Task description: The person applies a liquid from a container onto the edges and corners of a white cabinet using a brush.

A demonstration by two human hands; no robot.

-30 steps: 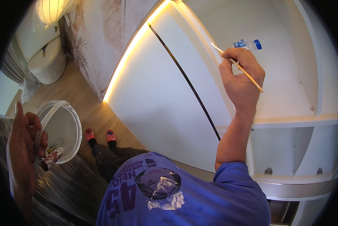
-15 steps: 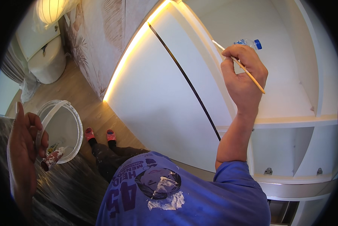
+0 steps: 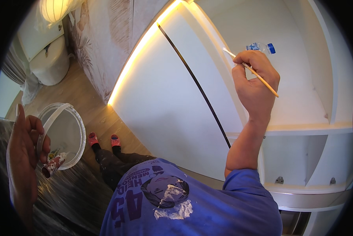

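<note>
My right hand [image 3: 257, 80] pinches a thin paintbrush [image 3: 266, 83] with a tan wooden handle and a white-coated tip. The tip is close to the pale front edge [image 3: 219, 47] of a white shelf unit; whether it touches, I cannot tell. At the left, my left hand [image 3: 25, 153] has its fingers curled round the white handle [image 3: 52, 120] of a paint bucket [image 3: 83, 135], with the thumb stretched out. A paint-spattered reddish cylindrical piece [image 3: 54, 165] sticks out of the bucket beside those fingers. The bucket's pale inside shows white smears.
A plastic bottle with a blue cap [image 3: 271, 48] lies in the cabinet behind my right hand. A white panel [image 3: 164, 86] with a dark strip [image 3: 194, 80] stands ahead, edged by a glowing light strip [image 3: 133, 59]. Clear plastic sheeting [image 3: 70, 200] lies below the bucket.
The brush tip and my right fingers are slightly lower along the shelf edge. My left hand keeps its hold on the bucket handle.
</note>
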